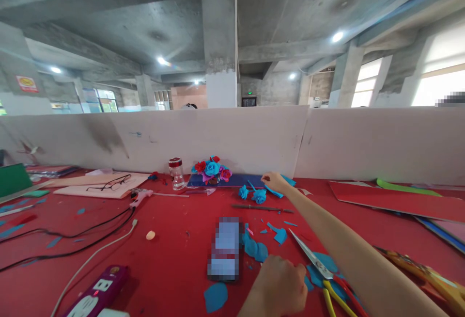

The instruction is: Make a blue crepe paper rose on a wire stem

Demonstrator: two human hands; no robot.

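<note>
My right hand reaches far over the table, its fingers curled together beside a dark blue board. Just left of and below it lie two blue paper flowers, one larger than the other. Whatever those fingers may hold is too small to make out. Closer to me, my left hand is closed in a fist near blue paper petals; its inside is hidden. Right of the fist lie scissors with open blades and red and yellow handles, partly over blue scraps.
A phone lies left of my fist. Behind are a paper bouquet and a glass jar. A thin stick crosses the middle. Glasses, cables and a purple power strip are leftward; a white partition bounds the back.
</note>
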